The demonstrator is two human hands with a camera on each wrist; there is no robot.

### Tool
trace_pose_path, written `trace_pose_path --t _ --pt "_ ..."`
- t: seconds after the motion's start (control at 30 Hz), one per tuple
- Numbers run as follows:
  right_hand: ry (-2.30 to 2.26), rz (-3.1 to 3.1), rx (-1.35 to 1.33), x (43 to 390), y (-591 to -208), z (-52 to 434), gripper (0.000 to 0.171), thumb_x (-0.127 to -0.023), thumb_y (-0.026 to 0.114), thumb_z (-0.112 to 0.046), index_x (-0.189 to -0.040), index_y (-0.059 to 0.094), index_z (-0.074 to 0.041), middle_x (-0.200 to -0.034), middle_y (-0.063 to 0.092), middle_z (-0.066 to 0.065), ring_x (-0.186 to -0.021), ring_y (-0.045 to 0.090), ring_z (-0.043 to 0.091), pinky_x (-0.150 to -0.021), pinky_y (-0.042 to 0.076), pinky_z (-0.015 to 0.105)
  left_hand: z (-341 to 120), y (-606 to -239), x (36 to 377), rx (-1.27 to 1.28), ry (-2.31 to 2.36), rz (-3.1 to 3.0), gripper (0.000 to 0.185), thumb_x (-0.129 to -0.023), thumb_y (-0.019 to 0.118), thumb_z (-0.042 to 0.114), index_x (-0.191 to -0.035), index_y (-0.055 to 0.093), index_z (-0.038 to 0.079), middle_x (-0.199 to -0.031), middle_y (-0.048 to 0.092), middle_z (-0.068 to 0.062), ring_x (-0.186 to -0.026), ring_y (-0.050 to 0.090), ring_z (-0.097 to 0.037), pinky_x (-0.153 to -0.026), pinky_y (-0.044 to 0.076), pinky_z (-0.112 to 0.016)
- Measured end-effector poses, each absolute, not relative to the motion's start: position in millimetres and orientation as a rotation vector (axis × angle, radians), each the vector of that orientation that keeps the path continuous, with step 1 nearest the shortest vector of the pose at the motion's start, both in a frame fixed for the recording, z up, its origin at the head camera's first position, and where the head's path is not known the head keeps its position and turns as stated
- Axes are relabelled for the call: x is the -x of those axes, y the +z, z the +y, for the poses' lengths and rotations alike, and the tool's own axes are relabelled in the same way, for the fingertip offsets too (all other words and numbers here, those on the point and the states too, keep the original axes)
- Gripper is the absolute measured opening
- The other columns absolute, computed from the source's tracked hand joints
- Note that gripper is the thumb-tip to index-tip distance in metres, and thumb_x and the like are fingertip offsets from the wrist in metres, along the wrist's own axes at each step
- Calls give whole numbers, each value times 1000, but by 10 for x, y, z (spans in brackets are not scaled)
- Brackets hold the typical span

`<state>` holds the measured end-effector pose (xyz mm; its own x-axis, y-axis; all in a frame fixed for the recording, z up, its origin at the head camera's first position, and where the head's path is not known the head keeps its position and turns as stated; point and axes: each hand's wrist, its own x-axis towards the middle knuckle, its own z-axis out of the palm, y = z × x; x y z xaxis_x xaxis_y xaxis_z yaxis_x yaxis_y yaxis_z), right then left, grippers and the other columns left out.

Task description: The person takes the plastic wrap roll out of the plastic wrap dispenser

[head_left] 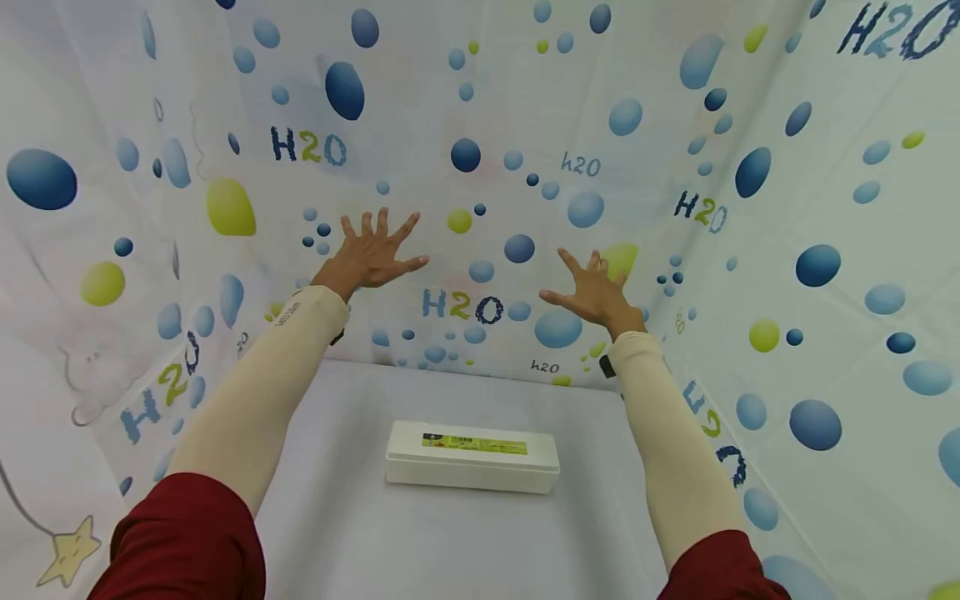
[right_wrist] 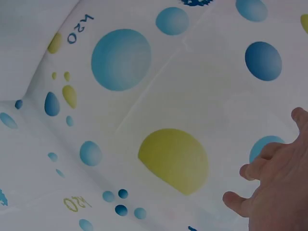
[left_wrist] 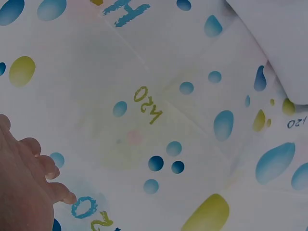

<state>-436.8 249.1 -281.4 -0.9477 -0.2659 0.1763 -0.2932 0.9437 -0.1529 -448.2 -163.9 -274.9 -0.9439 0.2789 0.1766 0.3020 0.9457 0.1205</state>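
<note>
Both arms reach forward above a white surface. In the head view my left hand (head_left: 372,254) is raised with its fingers spread, and it holds nothing. To the right of it my right hand (head_left: 595,292) is also raised, fingers apart and holding nothing. Below and between them a long white lidded box (head_left: 472,471) with a green-and-yellow label lies closed on the white table (head_left: 450,550). Neither hand touches the box. Each wrist view shows part of its own hand at the frame's edge, in front of the patterned sheet.
A white sheet (head_left: 525,108) printed with blue and green drops and H2O lettering hangs behind the table and along both sides. At lower left a yellow star (head_left: 69,551) is printed near a drawn line. The table's back edge runs behind the box.
</note>
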Motion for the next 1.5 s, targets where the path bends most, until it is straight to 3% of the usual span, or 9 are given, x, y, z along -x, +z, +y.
trace_pose_path --t 0.07,0.23,0.4,0.67,1.5 --pt "286 -2945 -437 4365 -2825 2493 101 -100 58 -71 -178 10 -27 -175 0 44 -162 13 67 -124 0 87 -1644 -2756 4483 446 -222 -2936 92 -108 36 71 -177 -7 26 -178 -4 -38 -163 0 -67 -124 -8 -86" --pt "328 -2921 -470 4351 -2870 2495 96 -102 59 -69 -176 21 -21 -172 31 37 -148 49 59 -122 34 77 -1666 -2764 4477 447 -217 -2935 92 -109 36 71 -176 -9 27 -178 -4 -38 -163 1 -67 -124 -7 -86" --pt "329 -2915 -465 4338 -2955 2528 89 -103 58 -68 -170 40 -12 -159 59 26 -137 64 47 -112 52 64 -1688 -2771 4456 449 -210 -2937 92 -109 35 70 -176 -10 27 -178 -4 -38 -163 1 -67 -124 -7 -86" --pt "437 -2922 -459 4292 -3108 2599 83 -103 62 -62 -164 49 -7 -147 67 28 -133 67 44 -109 54 65 -1680 -2785 4440 452 -215 -2927 92 -109 36 70 -176 -11 27 -178 -3 -39 -163 3 -67 -124 -6 -86" --pt "686 -3028 -345 4049 -4213 2883 82 -104 64 -59 -164 47 -5 -153 61 32 -140 61 50 -112 52 68 -1626 -2869 4435 491 -238 -2925 92 -109 39 67 -177 -7 26 -178 0 -39 -163 5 -66 -124 -4 -87"
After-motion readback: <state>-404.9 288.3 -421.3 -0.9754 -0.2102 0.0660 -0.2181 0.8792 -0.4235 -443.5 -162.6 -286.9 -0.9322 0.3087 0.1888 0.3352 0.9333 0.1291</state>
